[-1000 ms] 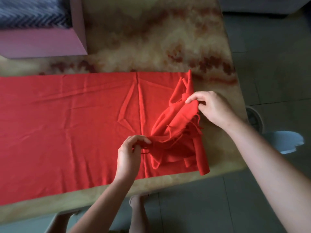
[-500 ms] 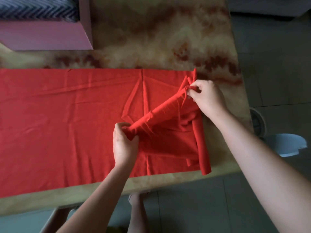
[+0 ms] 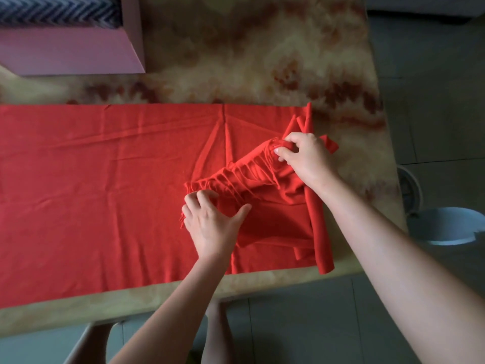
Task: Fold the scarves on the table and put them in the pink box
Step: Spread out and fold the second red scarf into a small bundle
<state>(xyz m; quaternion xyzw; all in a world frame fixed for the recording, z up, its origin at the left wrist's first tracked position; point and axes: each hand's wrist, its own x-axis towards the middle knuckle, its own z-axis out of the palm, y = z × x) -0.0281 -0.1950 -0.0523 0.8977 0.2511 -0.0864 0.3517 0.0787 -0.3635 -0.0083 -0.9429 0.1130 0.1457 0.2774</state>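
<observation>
A long red scarf (image 3: 91, 185) lies spread flat across the marble-patterned table (image 3: 262, 53), running off the left edge of view. Its right end is bunched up with a fringed edge (image 3: 246, 174) stretched diagonally between my hands. My left hand (image 3: 212, 222) pinches the lower left corner of that fringed edge, fingers partly spread. My right hand (image 3: 304, 156) grips the upper right corner. The pink box (image 3: 70, 53) stands at the table's far left corner, with a blue-grey zigzag scarf (image 3: 57, 11) folded inside it.
The table's near edge (image 3: 157, 298) runs below the scarf, its right edge close to my right arm. On the tiled floor to the right are a pale blue bucket (image 3: 451, 227) and a round fan-like object (image 3: 409, 187). A stool frame (image 3: 86, 337) shows below.
The crumpled end of the scarf has been pulled out taut between my hands, so the fringed edge now shows. My left hand's fingers have spread a little; my right hand has shifted slightly.
</observation>
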